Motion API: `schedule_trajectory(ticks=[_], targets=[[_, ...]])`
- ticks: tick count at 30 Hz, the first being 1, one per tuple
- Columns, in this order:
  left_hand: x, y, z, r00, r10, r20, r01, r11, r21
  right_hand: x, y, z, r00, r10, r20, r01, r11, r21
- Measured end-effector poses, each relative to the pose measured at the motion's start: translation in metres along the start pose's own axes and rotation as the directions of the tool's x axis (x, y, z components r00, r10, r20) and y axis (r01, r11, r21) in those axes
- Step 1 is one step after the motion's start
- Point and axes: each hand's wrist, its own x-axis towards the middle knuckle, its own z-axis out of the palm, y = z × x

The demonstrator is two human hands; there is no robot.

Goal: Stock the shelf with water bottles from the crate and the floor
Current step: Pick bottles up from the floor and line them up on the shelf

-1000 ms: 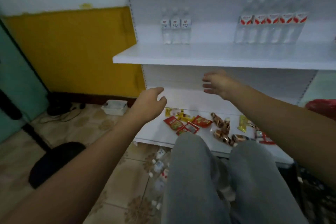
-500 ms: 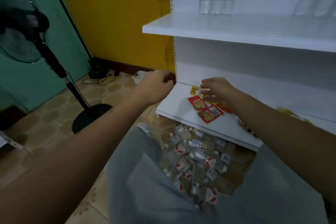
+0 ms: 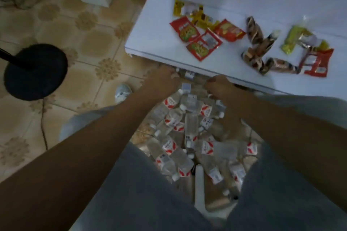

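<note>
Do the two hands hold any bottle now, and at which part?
It cannot be told. Both the left hand and the right hand reach into the pile of water bottles, but their fingers are blurred and hidden.

Bare forearms, no sleeves — grey trousers [image 3: 142,193] — a pale shoe [image 3: 123,93].
</note>
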Motion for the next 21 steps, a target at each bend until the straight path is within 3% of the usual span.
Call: schedule_trajectory(ticks=[2,8,11,15,17,21], targets=[[0.034,-0.015,0.016,0.998,-0.027,0.054,0.026,1.0,0.012,0.031,0.024,0.014,0.999,0.042,0.004,-0.041,0.996,-0.085],[0.129,-0.038,0.041,0.983,-0.099,0.155,0.113,0.99,-0.082,0.096,0.049,0.05,0.969,0.241,0.05,-0.235,0.966,-0.108],[0.152,-0.045,0.059,0.978,-0.117,0.172,0.136,0.985,-0.104,0.111,0.062,0.069,0.981,0.187,0.045,-0.174,0.961,-0.214],[0.167,-0.066,0.096,0.98,-0.148,0.133,0.163,0.98,-0.112,0.131,0.099,0.095,1.0,0.004,0.015,0.002,0.929,-0.37],[0.164,-0.078,0.116,0.983,-0.14,0.119,0.149,0.986,-0.073,0.138,0.123,0.098,0.996,-0.066,0.065,0.088,0.888,-0.451],[0.15,-0.087,0.142,0.972,-0.16,0.17,0.186,0.971,-0.149,0.146,0.148,0.095,0.988,-0.028,0.152,0.112,0.805,-0.583]])
